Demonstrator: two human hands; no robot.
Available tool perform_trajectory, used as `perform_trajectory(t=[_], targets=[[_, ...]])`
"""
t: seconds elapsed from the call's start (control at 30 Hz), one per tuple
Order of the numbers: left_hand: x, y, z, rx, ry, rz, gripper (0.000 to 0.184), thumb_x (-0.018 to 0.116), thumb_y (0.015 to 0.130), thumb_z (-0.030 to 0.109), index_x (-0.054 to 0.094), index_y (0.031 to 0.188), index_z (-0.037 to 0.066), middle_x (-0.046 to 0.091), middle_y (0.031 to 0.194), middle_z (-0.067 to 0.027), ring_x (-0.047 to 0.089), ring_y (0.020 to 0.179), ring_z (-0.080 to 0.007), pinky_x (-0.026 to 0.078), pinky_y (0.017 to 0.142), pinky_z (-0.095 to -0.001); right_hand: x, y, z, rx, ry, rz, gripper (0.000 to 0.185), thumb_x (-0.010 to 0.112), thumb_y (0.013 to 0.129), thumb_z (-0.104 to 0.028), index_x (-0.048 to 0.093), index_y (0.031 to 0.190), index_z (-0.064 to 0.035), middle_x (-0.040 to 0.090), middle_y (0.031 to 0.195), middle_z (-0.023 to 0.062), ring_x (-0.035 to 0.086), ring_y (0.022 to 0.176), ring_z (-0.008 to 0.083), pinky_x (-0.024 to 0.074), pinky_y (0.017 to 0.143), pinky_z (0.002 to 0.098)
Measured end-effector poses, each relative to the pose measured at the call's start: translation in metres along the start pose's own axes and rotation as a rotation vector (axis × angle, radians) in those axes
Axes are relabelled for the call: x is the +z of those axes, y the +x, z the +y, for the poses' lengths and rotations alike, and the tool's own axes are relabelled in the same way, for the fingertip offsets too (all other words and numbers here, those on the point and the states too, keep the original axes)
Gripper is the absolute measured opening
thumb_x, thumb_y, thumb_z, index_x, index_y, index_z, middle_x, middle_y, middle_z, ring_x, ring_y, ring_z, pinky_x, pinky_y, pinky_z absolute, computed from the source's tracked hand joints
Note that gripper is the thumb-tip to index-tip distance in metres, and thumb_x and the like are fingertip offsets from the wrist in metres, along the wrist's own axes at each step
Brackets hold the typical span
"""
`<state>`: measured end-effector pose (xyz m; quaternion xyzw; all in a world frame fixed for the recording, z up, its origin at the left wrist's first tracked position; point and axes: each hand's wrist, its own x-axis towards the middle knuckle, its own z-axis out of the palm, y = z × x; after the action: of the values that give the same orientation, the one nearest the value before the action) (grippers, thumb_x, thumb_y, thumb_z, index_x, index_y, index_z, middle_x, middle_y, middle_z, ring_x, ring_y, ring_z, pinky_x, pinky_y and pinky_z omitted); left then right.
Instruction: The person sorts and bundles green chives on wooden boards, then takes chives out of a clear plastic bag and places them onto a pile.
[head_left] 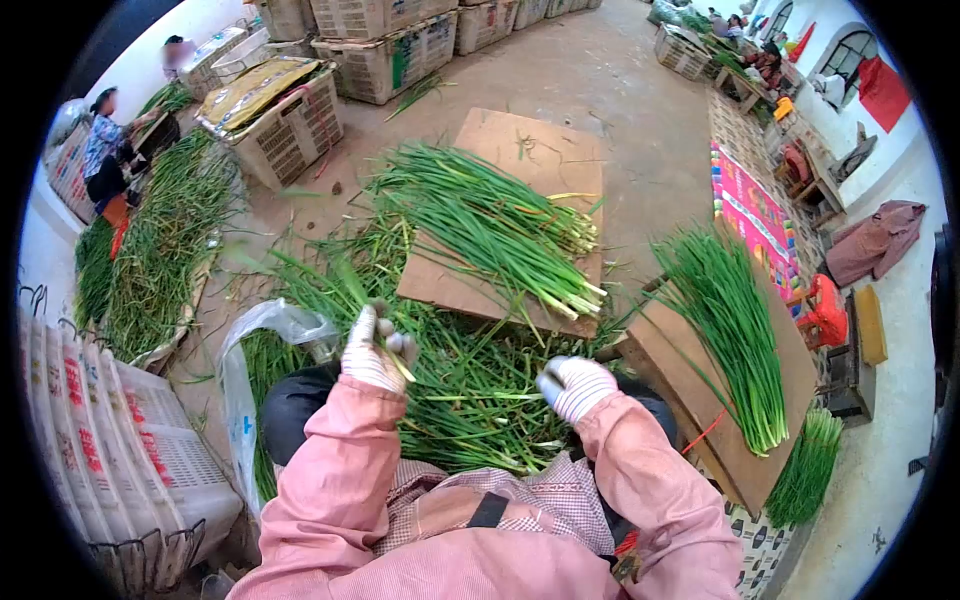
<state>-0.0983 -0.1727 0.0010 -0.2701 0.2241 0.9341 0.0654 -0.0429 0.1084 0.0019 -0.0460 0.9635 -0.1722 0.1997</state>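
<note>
The left hand (pixel 376 348) grasps a few green stalks (pixel 350 287), their tips blurred; the right hand (pixel 578 387) curls, palm hidden, so whether it grips anything I cannot tell.

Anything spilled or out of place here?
Yes, minor: a stray tuft of green stalks lies on the floor beside the stacked crates, well apart from the main heap. It looks dropped, though I can't tell how it got there.
</note>
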Motion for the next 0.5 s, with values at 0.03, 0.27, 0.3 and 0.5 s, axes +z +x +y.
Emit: perform_trajectory(t=[0.03, 0.27, 0.3, 0.5], targets=[[0.005, 0.001, -0.008, -0.104, -0.022, 0.019, 0.017, 0.066, 0.082, 0.031, 0.059, 0.09, 0.017, 0.045, 0.056, 0.0095, 0.037, 0.043, -0.0066, 0.038, 0.044, -0.0207, -0.007, 0.008, 0.008, 0.031, 0.032, 0.128, 0.031, 0.053, 0.082, -0.035, 0.061, 0.096, -0.0084, 0.062, 0.086, 0.0184, 0.06, 0.081, 0.0364, 0.0484, 0.073, 0.0426], [0.036, 0.028, -0.109, -0.401, 0.219, -0.175, 0.028, 0.064, 0.083, 0.033, 0.057, 0.103, 0.014, 0.039, 0.055, 0.0062, 0.034, 0.042, -0.0081, 0.036, 0.046, -0.0278, -0.037, 0.053, 0.027, 0.068, -0.283, 0.365, 0.031, 0.062, 0.077, -0.032, 0.06, 0.1, -0.0107, 0.059, 0.096, 0.0123, 0.057, 0.092, 0.0292, 0.0467, 0.078, 0.0425], [0.039, 0.037, -0.123, -0.439, 0.266, -0.196, 0.037, 0.064, 0.083, 0.034, 0.057, 0.113, 0.014, 0.044, 0.056, 0.0054, 0.036, 0.044, -0.0089, 0.039, 0.048, -0.029, -0.037, 0.059, 0.026, 0.106, -0.325, 0.303, 0.031, 0.062, 0.077, -0.033, 0.059, 0.098, -0.0107, 0.059, 0.096, 0.0121, 0.057, 0.093, 0.0289, 0.0468, 0.079, 0.0424], [0.036, 0.085, -0.148, -0.332, 0.227, -0.013, 0.051, 0.056, 0.087, 0.037, 0.034, 0.13, 0.019, 0.053, 0.115, -0.0149, 0.058, 0.085, -0.0345, 0.051, 0.071, -0.0486, -0.056, 0.079, 0.039, 0.028, -0.355, 0.226, 0.025, 0.056, 0.082, -0.029, 0.06, 0.096, -0.0087, 0.061, 0.084, 0.0151, 0.06, 0.084, 0.0316, 0.0491, 0.073, 0.0415]])
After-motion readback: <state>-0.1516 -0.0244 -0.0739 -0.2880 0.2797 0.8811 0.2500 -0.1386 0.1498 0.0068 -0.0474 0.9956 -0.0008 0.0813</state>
